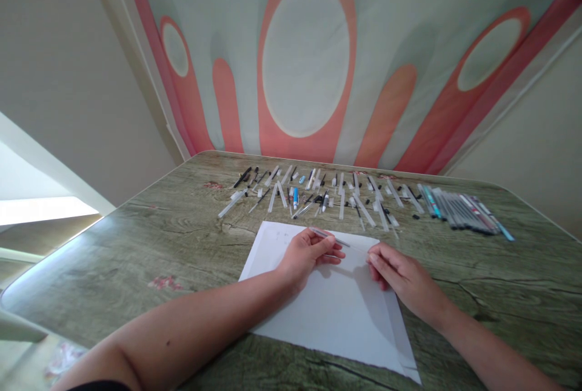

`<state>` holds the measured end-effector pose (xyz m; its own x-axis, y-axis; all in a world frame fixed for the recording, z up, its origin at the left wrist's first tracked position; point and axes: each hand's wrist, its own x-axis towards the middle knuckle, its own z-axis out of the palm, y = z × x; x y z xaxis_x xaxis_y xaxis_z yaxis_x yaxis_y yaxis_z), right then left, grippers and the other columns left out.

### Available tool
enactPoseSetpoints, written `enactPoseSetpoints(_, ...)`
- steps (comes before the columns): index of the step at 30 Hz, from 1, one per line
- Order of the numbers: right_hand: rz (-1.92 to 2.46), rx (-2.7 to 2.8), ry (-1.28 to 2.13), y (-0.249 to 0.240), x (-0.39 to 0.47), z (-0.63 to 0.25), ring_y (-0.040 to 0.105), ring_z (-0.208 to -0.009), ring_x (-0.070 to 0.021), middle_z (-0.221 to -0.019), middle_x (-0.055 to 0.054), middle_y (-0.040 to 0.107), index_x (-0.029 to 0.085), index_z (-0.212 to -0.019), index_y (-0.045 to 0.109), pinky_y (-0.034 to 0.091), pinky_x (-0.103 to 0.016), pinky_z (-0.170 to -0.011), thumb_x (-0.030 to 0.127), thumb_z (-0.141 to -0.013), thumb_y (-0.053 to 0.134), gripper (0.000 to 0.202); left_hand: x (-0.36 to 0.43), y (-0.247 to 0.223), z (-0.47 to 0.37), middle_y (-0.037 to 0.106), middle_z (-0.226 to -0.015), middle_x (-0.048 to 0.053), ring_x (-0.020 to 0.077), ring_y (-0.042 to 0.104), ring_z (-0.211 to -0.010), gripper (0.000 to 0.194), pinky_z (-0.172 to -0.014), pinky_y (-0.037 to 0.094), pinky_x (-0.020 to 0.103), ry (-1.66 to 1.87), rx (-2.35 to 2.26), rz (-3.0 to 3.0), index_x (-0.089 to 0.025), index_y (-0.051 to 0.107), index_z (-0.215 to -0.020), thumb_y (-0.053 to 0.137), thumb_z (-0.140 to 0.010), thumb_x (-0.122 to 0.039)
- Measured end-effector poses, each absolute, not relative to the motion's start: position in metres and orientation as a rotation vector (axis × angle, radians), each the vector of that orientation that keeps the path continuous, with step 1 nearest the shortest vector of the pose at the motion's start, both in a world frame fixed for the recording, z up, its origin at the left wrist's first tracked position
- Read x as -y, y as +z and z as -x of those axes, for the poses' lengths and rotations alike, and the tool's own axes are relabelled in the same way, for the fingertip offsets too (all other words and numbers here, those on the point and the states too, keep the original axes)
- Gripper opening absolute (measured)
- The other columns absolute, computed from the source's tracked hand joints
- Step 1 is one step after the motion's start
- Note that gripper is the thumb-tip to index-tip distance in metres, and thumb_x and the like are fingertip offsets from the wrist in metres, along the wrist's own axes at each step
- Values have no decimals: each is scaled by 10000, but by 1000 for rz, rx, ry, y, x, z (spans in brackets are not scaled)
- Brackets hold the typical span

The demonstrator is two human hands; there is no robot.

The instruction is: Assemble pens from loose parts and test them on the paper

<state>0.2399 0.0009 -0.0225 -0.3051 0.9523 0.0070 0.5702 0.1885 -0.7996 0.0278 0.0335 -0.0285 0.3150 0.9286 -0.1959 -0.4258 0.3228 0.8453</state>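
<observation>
A slim grey pen [341,242] is gripped by the left hand [311,253], paper [336,312] beneath it; a thin piece [360,250] (its kind cannot be told) seems pinched by the right hand [386,265] and could be bent by a skewed pull.
</observation>
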Motion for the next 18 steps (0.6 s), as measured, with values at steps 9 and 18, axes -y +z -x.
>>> enactPoseSetpoints(9,1328,1933,1053,-20,0,-242,521,-557,-117,-630,32,543,207,-748,510,409,-244,-583,481,-920,388,346,-34,-22,-25,684,-806,124,168,679,-698,179,-671,555,270,911,-742,-659,-114,522,-789,670,-784,-214)
enactPoseSetpoints(18,1330,1825,1064,-22,-6,-244,528,-541,-112,-643,19,556,196,-759,530,435,-235,-551,524,-900,400,380,-37,-26,-25,685,-821,118,161,677,-714,200,-702,553,265,888,-701,-663,-93,592,-860,697,-762,-233)
